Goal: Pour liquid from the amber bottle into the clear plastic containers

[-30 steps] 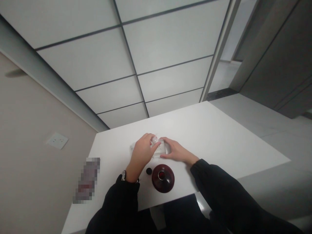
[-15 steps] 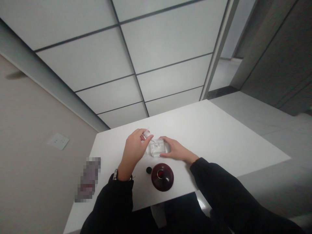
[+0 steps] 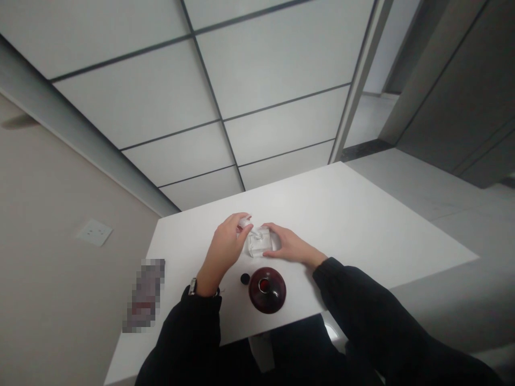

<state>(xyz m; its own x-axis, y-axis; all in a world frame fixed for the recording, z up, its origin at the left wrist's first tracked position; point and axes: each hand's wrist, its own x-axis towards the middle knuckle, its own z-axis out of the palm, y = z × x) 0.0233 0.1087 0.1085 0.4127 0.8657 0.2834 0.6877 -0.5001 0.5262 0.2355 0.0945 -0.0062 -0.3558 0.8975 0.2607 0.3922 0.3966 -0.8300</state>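
My left hand (image 3: pixel 228 238) is closed, thumb against fingers, on a small translucent container (image 3: pixel 244 221); its exact kind is hard to make out. The container tilts toward a clear, square glass jar (image 3: pixel 259 244) on the white table, its narrow end at the jar's top. Around the jar's right side, thumb and fingers of my right hand (image 3: pixel 287 244) grip it. Nearer to me lies a dark red, glossy domed lid (image 3: pixel 277 295) with a ring-shaped top. Left of it is a small black round cap (image 3: pixel 245 279).
The white table (image 3: pixel 341 214) runs up to a white panelled sliding door (image 3: pixel 281 64). A blurred-out flat item (image 3: pixel 142 297) lies at the table's left edge. A wall socket (image 3: pixel 95 232) is on the left wall. Grey floor shows on the right.
My left hand has shifted slightly right, and the small container now tips more toward the glass jar. My right hand keeps its hold. The view has moved a little.
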